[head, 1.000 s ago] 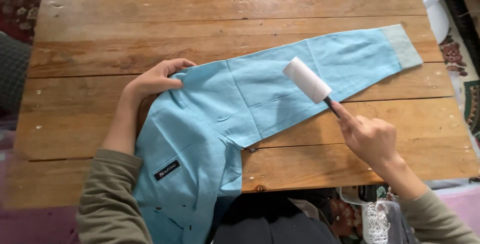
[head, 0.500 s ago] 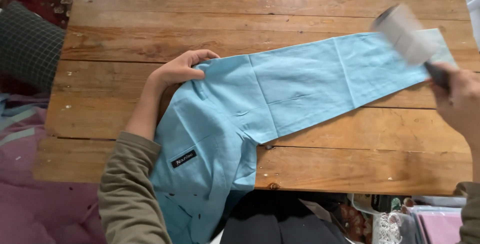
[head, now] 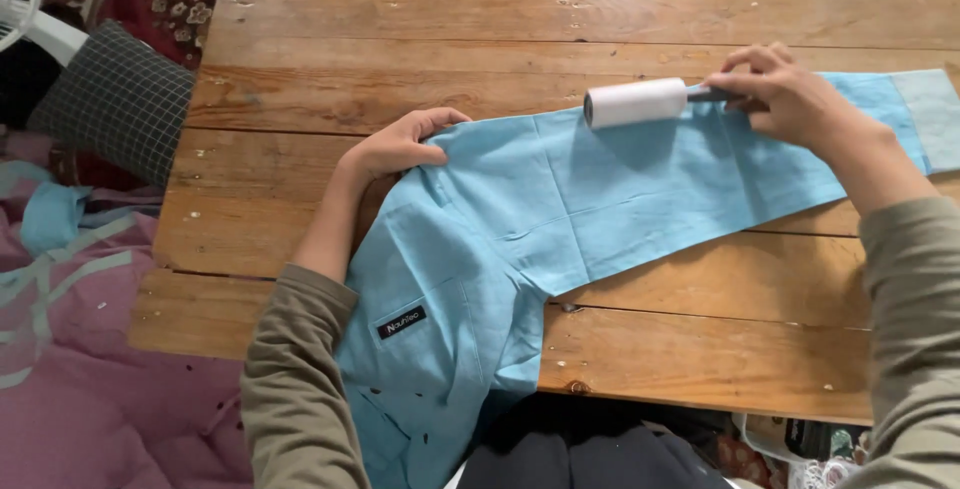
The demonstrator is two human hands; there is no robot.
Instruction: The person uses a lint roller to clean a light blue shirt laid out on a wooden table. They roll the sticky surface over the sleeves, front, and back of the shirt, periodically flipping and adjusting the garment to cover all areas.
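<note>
Left hand (head: pixel 400 146) lies flat, fingers spread, pinning the shoulder of the light blue shirt (head: pixel 520 219) to the wooden worktop (head: pixel 450 39); nothing is clasped in its grip. It has not shifted from half a second ago. Shirt body hangs off the near edge; its sleeve lies flat, long axis running left to right and rising slightly toward the cuff at the far right. The white lint roller (head: pixel 635 103) has come back from the cuff end to mid-sleeve and now lies on the cloth, so another stretch of sleeve is being covered. Roller axis lies nearly level, head pointing left, handle right. Right hand (head: pixel 790 99) closes its grip on the dark handle.
</note>
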